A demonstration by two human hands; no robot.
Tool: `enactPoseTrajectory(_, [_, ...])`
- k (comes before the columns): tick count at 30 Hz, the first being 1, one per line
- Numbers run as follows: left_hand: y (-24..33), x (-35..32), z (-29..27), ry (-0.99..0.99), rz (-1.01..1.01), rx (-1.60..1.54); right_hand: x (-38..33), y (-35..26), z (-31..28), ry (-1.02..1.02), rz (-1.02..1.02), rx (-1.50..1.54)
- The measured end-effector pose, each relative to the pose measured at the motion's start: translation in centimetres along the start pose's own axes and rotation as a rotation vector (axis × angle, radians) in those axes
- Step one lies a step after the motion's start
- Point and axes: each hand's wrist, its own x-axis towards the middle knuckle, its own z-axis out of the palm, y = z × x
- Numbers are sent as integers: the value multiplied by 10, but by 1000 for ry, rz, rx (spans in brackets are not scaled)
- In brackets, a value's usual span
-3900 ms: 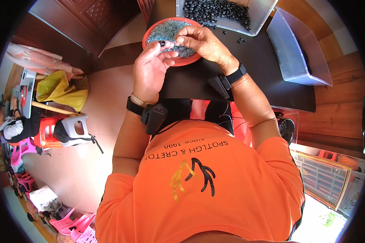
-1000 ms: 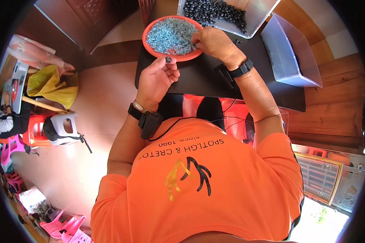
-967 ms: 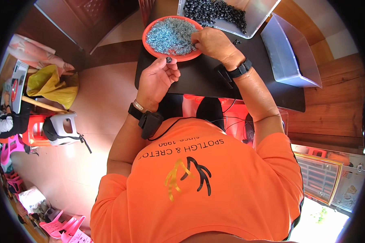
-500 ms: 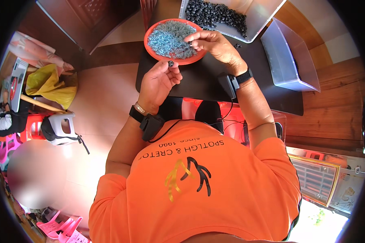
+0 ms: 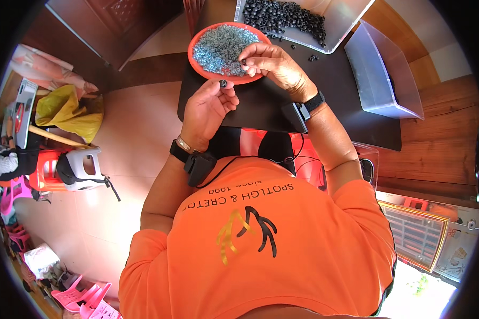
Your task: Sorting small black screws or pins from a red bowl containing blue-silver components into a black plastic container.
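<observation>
Left grip [image 5: 207, 110] pinch-narrow on a black piece [image 5: 223, 83], right grip [image 5: 282, 68] equally narrow on a small dark bit [image 5: 244, 62]

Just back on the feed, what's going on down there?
The person's left grip pinches a small black ring below the red dish of bluish pieces. The right grip pinches a small dark piece over the dish. Black rings lie in a clear bin beyond.
</observation>
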Motion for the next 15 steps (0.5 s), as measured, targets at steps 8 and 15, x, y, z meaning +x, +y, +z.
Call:
enactPoseTrajectory(8, [1, 0, 6, 35, -55, 29, -2, 1, -1, -23, -79, -62])
enactPoseTrajectory(15, [-2, 7, 20, 37, -140, -91, -7, -6, 6, 1, -261, -184])
